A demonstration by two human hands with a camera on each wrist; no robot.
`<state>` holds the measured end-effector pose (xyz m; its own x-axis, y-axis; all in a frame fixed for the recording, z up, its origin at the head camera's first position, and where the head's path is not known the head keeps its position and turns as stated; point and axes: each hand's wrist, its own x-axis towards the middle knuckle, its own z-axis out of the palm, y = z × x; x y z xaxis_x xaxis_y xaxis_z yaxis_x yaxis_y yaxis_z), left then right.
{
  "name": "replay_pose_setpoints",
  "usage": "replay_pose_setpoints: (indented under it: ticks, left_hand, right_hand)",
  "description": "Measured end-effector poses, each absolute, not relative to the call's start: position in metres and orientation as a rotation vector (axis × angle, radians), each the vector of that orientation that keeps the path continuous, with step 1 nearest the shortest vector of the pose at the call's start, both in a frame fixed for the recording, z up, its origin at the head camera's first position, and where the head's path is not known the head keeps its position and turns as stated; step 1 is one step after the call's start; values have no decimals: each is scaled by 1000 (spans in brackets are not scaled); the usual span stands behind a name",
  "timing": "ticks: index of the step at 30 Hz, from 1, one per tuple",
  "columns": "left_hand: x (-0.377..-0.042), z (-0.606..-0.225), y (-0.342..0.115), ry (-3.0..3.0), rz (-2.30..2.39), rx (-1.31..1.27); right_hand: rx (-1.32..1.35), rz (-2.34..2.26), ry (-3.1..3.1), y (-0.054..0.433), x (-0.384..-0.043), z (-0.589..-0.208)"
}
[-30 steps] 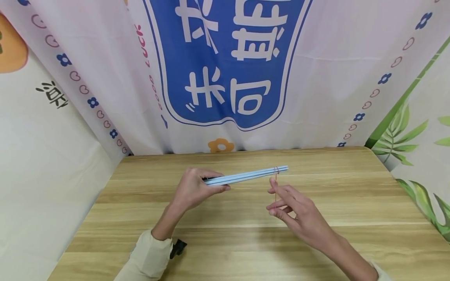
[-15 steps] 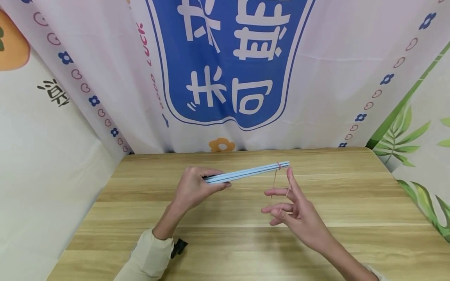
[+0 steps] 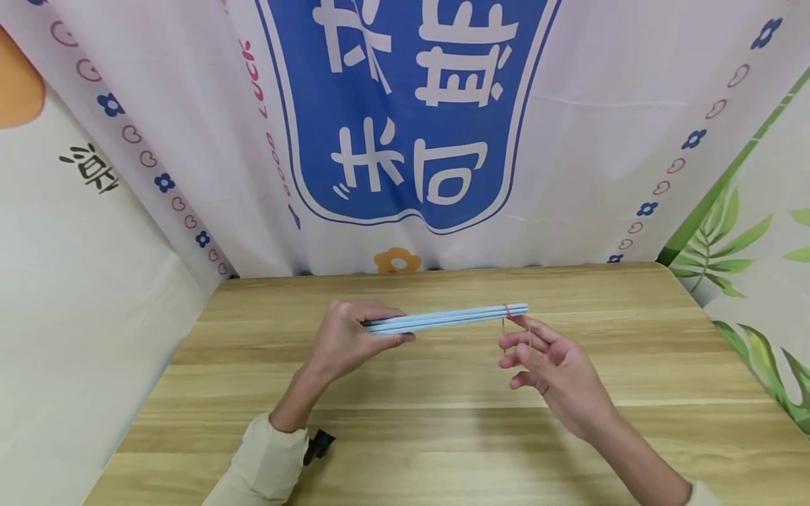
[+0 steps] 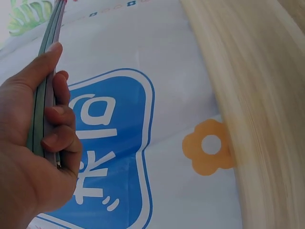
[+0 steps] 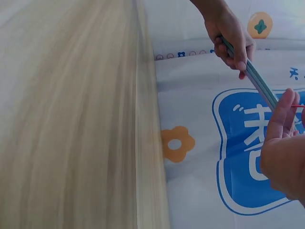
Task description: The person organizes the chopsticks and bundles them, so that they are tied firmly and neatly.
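My left hand (image 3: 344,341) grips a bundle of light blue chopsticks (image 3: 452,318) by one end. The bundle is held above the table, nearly level, pointing right. In the left wrist view, the fingers (image 4: 59,112) curl round the chopsticks (image 4: 44,100). A thin red rubber band (image 3: 507,310) circles the bundle near its right tip. Below that tip, my right hand (image 3: 563,376) holds the band's loop stretched on its bent fingers, with two strands running down from the chopsticks. Part of the red band (image 5: 298,106) shows by the right fingers in the right wrist view.
The wooden table (image 3: 405,436) lies beneath both hands. A printed cloth (image 3: 588,176) with a blue panel hangs along its back edge. Next to the left sleeve (image 3: 268,457) a small black object (image 3: 318,446) sticks out.
My right hand has shifted right and slightly up, and its fingers, spread half a second ago, are drawn closer together with the band. The chopsticks' right tip rose, then dropped again.
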<state>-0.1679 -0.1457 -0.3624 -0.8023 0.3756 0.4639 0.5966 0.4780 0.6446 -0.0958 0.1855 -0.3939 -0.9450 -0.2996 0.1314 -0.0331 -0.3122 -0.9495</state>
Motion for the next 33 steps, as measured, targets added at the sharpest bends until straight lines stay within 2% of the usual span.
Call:
replay_pose_setpoints:
  ticks: [14,21,33]
  left_hand:
    - [-168,-357,-154,-2479,-1152,-1087]
    - [-167,-355,-153,-2536,-1089,-1137]
    - [-167,-357,-150,-2588,-1062,-1143]
  right_hand:
    - [-448,-2507,1547,193,-102,-398]
    - [-429,-2441,1759,193,-104,-402]
    - [-648,-2171,2367,200,-110,-404]
